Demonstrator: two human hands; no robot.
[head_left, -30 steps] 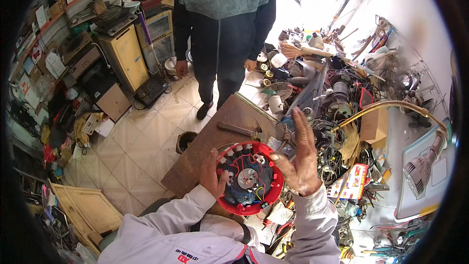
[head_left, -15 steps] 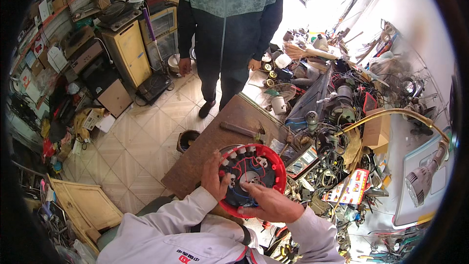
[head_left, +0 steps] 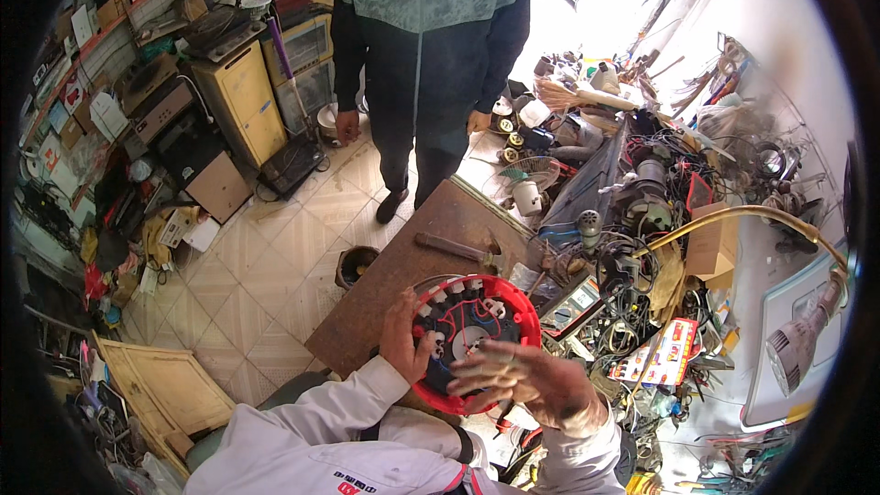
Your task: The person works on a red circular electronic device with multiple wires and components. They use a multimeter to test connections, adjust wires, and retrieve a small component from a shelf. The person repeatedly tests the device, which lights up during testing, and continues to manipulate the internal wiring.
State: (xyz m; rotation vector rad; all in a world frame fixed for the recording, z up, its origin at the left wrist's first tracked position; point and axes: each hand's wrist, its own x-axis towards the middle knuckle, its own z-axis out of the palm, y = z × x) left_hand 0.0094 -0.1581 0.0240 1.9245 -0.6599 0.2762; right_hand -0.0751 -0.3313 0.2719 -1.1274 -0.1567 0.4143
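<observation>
A round red appliance housing (head_left: 530, 323) rests at the bench's near edge with its inside facing up. Red and blue wires, white connectors and a silvery disc (head_left: 470, 340) show within its dark interior. My left hand (head_left: 400, 341) grips the housing's left side, thumb over the rim and fingers along the outside. Over the near right part hovers my right hand (head_left: 541, 383), fingers stretched out and somewhat blurred, nothing visible in them. It covers part of the rim and interior.
A hammer (head_left: 454, 249) lies on the brown bench top (head_left: 367, 312). To the right are a multimeter (head_left: 577, 302), tangled cables, a cardboard box (head_left: 712, 247) and a gooseneck lamp (head_left: 790, 344). A person (head_left: 426, 64) stands beyond the bench; a dark bin (head_left: 356, 266) is on the floor.
My right hand has lifted off the middle of the housing and drawn back to the right, its fingers spreading. The left hand keeps its hold on the rim.
</observation>
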